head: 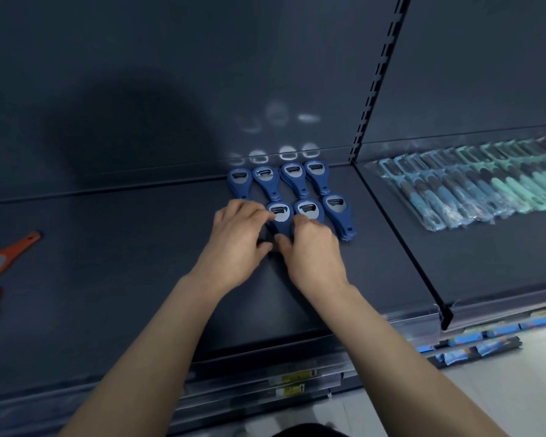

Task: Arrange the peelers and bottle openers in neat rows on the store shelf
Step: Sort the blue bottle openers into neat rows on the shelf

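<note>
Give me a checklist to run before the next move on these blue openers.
1. Back row of blue openers: four side by side. Ok.
2. Front row: three visible against four behind; the leftmost place lies under the left hand. Cannot tell.
3. Front-left opener: both hands grip it, the right hand on its right side; its handle is hidden, so whether it is straight: cannot tell.
4. Orange openers: loose at far left, not in rows. Not ok.
5. Peelers: wrapped, lined up in one row to the right. Ok.
</note>
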A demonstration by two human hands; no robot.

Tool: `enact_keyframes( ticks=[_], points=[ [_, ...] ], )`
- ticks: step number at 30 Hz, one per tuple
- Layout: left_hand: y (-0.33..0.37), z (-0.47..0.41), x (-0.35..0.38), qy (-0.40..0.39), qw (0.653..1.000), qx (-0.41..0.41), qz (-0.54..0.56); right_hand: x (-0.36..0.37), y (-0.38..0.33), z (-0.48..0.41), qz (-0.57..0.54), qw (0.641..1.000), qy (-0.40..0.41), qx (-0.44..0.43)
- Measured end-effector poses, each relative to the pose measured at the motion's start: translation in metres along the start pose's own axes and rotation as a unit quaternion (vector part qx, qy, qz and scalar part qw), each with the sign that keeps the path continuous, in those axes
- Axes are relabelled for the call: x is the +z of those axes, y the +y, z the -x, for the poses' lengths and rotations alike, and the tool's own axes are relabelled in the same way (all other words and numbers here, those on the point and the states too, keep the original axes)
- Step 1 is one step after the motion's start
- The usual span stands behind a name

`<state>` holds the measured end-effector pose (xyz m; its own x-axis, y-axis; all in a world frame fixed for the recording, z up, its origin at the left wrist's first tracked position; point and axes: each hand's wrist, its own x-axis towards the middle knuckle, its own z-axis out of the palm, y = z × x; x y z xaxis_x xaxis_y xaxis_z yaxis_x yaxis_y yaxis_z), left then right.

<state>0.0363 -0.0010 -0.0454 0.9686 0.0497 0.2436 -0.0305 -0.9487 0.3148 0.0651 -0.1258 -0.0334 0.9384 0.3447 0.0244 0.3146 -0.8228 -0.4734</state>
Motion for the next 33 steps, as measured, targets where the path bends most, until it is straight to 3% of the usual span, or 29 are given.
enact_keyframes(
  ticks=[7,13,22,29,33],
  points=[
    [-0.005,-0.018,-0.003,-0.094,0.996,-0.011,0.002,0.004,-0.004,0.002,0.014,1.000,-0.001,0.015],
    [-0.014,-0.017,-0.003,-0.029,0.997,-0.021,0.075,0.012,-0.010,0.000,0.062,0.998,0.019,0.026],
    [-0.029,-0.011,-0.003,0.037,0.993,-0.050,0.100,0.016,-0.017,0.003,0.079,0.996,0.016,0.028],
    [-0.038,0.000,-0.004,0.032,0.990,-0.078,0.110,0.017,-0.021,0.004,0.058,0.996,0.018,0.060],
    [-0.040,0.010,-0.005,0.013,0.984,-0.103,0.143,0.013,-0.023,0.008,0.077,0.995,0.053,0.035]
  ],
)
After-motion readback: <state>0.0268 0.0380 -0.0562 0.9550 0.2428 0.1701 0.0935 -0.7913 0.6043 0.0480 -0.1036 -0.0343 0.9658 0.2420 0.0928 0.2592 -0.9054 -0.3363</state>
